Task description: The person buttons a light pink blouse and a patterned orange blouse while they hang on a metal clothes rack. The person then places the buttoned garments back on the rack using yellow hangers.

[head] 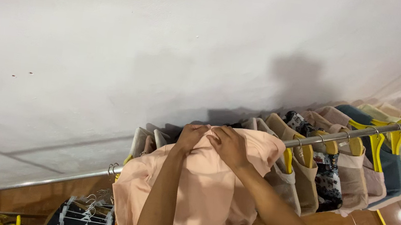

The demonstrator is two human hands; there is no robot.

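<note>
Over the rail [359, 133], peach shirt [207, 188] hangs lengthwise downward.

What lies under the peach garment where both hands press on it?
The peach garment drapes over the metal rail, hiding that stretch. The left hand and right hand rest on top. Any hanger beneath is covered.

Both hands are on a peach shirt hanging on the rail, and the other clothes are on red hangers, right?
Not quite. The head view shows both hands, left hand and right hand, on the peach shirt at the metal rail, but the other clothes hang on yellow hangers, not red.
</note>
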